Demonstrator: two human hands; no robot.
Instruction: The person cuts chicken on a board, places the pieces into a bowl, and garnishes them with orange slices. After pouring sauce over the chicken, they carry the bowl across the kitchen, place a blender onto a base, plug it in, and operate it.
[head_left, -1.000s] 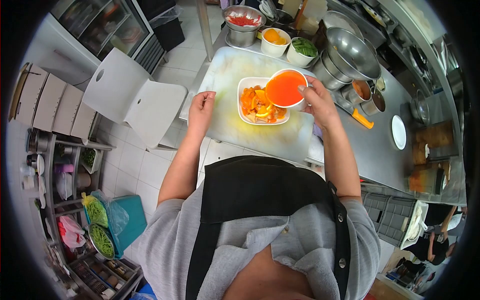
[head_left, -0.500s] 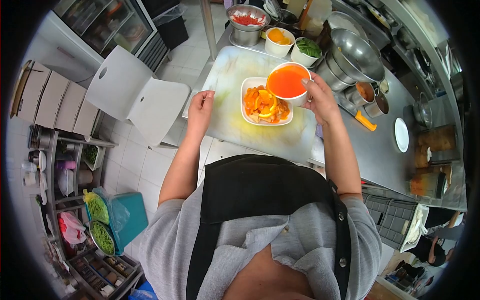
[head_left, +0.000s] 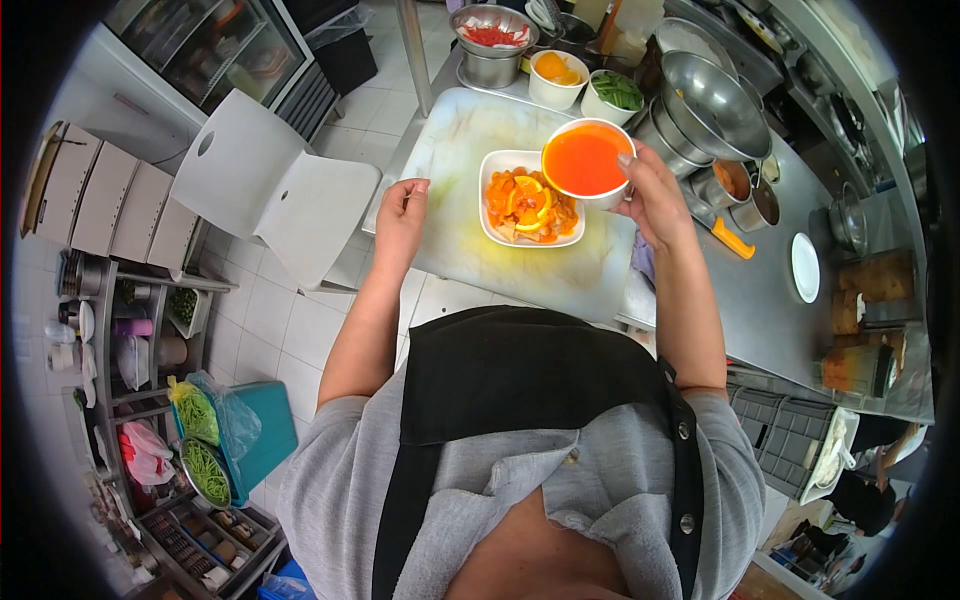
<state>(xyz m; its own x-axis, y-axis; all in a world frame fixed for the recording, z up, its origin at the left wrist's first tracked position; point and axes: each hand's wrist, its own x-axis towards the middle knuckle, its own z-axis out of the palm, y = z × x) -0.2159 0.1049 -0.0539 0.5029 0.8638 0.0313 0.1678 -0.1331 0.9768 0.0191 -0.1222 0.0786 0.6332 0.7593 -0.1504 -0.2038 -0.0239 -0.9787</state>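
My right hand (head_left: 655, 195) grips a white bowl (head_left: 602, 201) by its right side, thumb over the rim. The bowl holds smooth orange-red sauce (head_left: 585, 158) and is held above the cutting board, overlapping the right edge of a white square dish (head_left: 510, 160). In the dish lie glazed orange food pieces (head_left: 520, 222) topped with orange slices (head_left: 533, 200). My left hand (head_left: 403, 208) hovers at the left edge of the whitish cutting board (head_left: 455, 140), its fingers curled together with nothing visible in them.
Behind the board stand a metal bowl with red strips (head_left: 495, 35), a tub of orange pieces (head_left: 555, 92) and a tub of green leaves (head_left: 592, 105). A yellow-handled knife (head_left: 733, 238) and a white plate (head_left: 804, 268) lie on the steel counter. A white chair (head_left: 310, 200) is at left.
My right hand has shifted the sauce bowl slightly right and a little nearer the front, exposing more of the dish. My left hand stays almost still.
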